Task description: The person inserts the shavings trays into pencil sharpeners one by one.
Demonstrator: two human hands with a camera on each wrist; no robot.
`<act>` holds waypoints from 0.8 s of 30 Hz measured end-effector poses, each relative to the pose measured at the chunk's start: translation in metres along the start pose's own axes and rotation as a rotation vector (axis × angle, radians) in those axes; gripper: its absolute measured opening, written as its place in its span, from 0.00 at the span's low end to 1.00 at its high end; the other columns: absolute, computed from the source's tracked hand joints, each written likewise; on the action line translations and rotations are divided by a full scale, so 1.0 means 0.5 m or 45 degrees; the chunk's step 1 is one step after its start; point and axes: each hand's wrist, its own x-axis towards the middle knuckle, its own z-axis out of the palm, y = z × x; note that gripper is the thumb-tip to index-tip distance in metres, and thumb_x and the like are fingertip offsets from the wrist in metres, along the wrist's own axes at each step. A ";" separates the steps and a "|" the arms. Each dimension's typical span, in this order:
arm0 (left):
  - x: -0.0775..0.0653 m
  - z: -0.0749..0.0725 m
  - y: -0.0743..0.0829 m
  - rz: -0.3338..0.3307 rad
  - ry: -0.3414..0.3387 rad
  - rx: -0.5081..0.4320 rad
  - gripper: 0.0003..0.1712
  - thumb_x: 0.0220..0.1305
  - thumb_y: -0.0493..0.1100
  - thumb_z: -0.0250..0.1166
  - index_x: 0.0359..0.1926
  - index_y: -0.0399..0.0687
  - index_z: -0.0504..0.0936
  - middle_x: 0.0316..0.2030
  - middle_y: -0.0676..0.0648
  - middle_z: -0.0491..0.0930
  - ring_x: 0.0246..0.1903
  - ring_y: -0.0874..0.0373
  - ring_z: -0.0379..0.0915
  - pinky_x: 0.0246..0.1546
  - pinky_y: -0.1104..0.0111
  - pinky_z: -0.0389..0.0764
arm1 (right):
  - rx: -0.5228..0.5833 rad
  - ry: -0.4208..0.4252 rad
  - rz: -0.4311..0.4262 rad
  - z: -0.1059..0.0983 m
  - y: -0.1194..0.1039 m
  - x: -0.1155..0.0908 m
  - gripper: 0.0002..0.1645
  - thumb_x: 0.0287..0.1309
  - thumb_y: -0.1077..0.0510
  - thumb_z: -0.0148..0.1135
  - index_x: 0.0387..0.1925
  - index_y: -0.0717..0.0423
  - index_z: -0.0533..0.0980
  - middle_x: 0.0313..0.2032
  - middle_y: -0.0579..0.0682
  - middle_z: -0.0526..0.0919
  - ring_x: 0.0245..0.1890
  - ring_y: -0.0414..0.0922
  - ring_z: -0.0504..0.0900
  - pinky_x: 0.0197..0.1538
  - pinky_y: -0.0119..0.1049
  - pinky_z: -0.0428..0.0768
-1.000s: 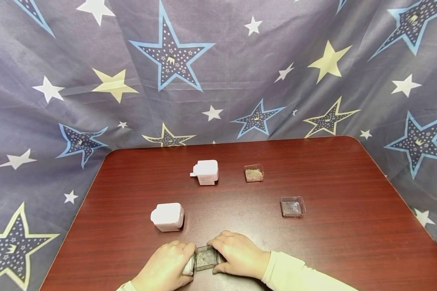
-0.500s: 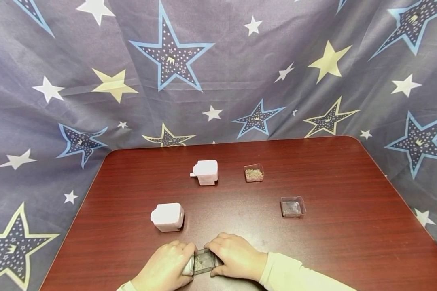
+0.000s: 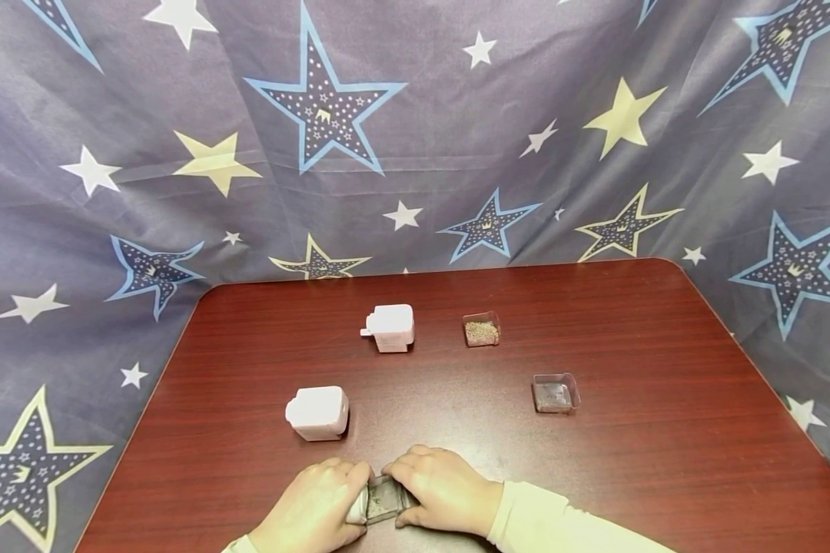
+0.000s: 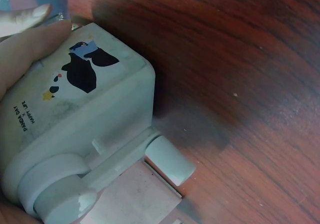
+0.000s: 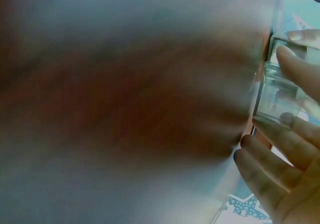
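My left hand (image 3: 314, 503) grips a white crank pencil sharpener (image 4: 75, 98) near the table's front edge; a panda picture and a crank handle (image 4: 170, 159) show on it in the left wrist view. In the head view the hand covers most of its body. My right hand (image 3: 446, 491) holds a clear shavings drawer (image 3: 385, 499) between thumb and fingers, its near end right at the sharpener. A few bits of shavings lie inside. The drawer (image 5: 275, 96) also shows at the right of the right wrist view, with the thumb over it.
Two pale pink sharpeners stand on the dark red table (image 3: 636, 330), one at the left (image 3: 318, 412) and one farther back (image 3: 390, 328). A clear drawer with shavings (image 3: 482, 332) sits back centre; another clear drawer (image 3: 555, 394) lies to the right. A star-patterned cloth (image 3: 415, 138) hangs behind.
My right hand has moved a little left with the drawer, and less of the drawer shows between the hands. The left hand and the sharpener stay in place.
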 end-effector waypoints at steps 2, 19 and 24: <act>0.001 0.001 0.000 0.005 0.012 -0.004 0.29 0.28 0.49 0.77 0.33 0.49 0.72 0.23 0.54 0.75 0.25 0.55 0.72 0.23 0.61 0.73 | -0.011 0.006 -0.008 0.002 -0.001 0.001 0.33 0.45 0.39 0.72 0.50 0.53 0.82 0.44 0.42 0.86 0.45 0.37 0.81 0.51 0.31 0.78; 0.004 -0.002 0.003 -0.034 -0.059 -0.028 0.28 0.29 0.49 0.77 0.32 0.49 0.71 0.23 0.54 0.75 0.25 0.56 0.72 0.23 0.60 0.73 | -0.047 0.040 -0.018 0.009 -0.007 0.007 0.35 0.42 0.35 0.71 0.48 0.52 0.82 0.41 0.41 0.86 0.41 0.36 0.81 0.48 0.29 0.78; 0.003 -0.002 0.003 -0.034 -0.062 -0.027 0.28 0.29 0.50 0.77 0.31 0.49 0.71 0.23 0.54 0.75 0.26 0.56 0.72 0.24 0.60 0.74 | -0.036 0.040 -0.013 0.007 -0.008 0.007 0.35 0.42 0.35 0.71 0.48 0.52 0.82 0.41 0.41 0.86 0.41 0.36 0.81 0.47 0.29 0.78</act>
